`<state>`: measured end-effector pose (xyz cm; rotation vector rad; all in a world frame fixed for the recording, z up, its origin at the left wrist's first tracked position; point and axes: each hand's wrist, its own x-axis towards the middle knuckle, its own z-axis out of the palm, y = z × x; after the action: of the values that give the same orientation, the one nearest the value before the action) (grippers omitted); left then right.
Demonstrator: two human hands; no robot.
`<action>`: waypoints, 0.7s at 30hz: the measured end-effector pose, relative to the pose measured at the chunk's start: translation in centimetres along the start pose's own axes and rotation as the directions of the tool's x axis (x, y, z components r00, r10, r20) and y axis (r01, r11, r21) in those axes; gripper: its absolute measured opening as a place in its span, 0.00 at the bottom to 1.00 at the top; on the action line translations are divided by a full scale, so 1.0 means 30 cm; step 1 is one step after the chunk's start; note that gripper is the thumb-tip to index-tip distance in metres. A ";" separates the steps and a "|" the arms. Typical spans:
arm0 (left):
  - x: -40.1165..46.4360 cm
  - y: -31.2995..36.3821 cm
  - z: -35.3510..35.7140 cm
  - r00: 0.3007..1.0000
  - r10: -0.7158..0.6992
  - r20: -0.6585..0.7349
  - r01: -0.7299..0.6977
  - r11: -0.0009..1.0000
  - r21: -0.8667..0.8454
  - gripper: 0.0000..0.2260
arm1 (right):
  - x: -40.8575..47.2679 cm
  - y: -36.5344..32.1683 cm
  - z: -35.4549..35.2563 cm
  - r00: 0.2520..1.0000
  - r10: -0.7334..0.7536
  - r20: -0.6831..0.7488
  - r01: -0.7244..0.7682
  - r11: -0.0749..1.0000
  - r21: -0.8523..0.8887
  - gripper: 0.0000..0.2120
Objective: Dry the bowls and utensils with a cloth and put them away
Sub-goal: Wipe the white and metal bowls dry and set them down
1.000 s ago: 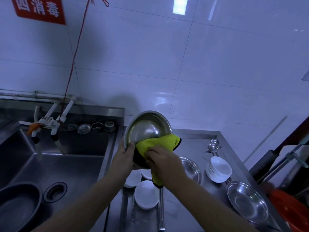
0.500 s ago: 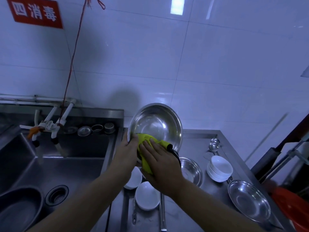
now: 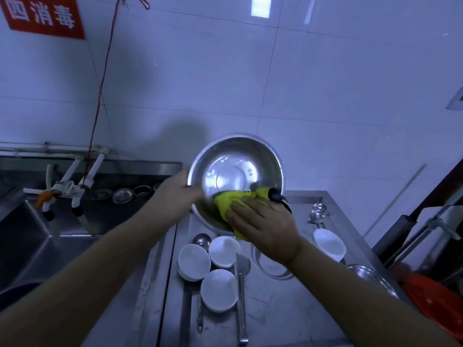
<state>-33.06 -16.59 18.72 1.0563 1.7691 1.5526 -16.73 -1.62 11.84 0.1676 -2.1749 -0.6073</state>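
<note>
Above a steel counter [image 3: 288,321] and ahead of both hands, a large steel bowl [image 3: 235,171] is held tilted up, its hollow facing the camera, as a person dries it. To the left of the left hand lies a sink [image 3: 30,236]. Below the hands, three small white bowls [image 3: 218,289] sit close together on the counter among long-handled utensils [image 3: 241,296], with a white stack [image 3: 329,242] to the right of the right hand and another steel bowl [image 3: 271,267] partly hidden under the right wrist. The left hand [image 3: 175,196], blurred, grips the big bowl's left rim, fingers seemingly curled over the edge. The right hand [image 3: 263,229] lies with fingers fairly straight, pressing a yellow cloth [image 3: 233,199] against the bowl's lower inner wall. The bowl looks light and rigid but slick when wet, so the rim is the safest place to grip, with the cloth giving extra friction. The white bowls look breakable and are best lifted singly, cupped from beneath; the soft cloth folds readily into curves.
</note>
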 end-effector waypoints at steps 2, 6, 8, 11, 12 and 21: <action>-0.024 -0.033 0.073 0.992 0.049 -0.113 -0.065 0.988 -0.142 0.22 | 0.054 -0.059 0.009 0.986 0.144 -0.081 -0.145 0.989 -0.012 0.07; -0.047 -0.058 0.142 0.981 0.041 -0.192 -0.113 0.917 -0.383 0.14 | 0.082 -0.136 0.029 0.960 0.255 -0.115 -0.256 0.967 0.007 0.10; -0.029 -0.063 0.112 0.984 0.063 -0.167 -0.113 0.944 -0.310 0.14 | 0.057 -0.133 0.026 0.976 0.191 -0.102 -0.189 0.982 0.028 0.12; -0.012 -0.054 0.039 0.994 0.105 -0.027 -0.107 0.988 -0.110 0.16 | 0.007 -0.057 0.011 0.999 -0.025 -0.043 0.027 0.998 0.050 0.11; -0.003 -0.043 0.011 0.993 0.108 0.038 -0.106 0.993 -0.048 0.17 | -0.010 -0.020 0.005 0.994 -0.112 -0.011 0.113 0.992 0.057 0.11; 0.018 -0.038 0.071 0.988 0.124 -0.092 -0.143 0.958 -0.248 0.20 | 0.072 0.006 0.010 0.994 0.071 -0.088 -0.075 0.996 -0.038 0.08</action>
<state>-31.84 -15.01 17.27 1.0185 1.5206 1.8676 -18.29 -2.04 13.29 0.0905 -2.0740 -0.5917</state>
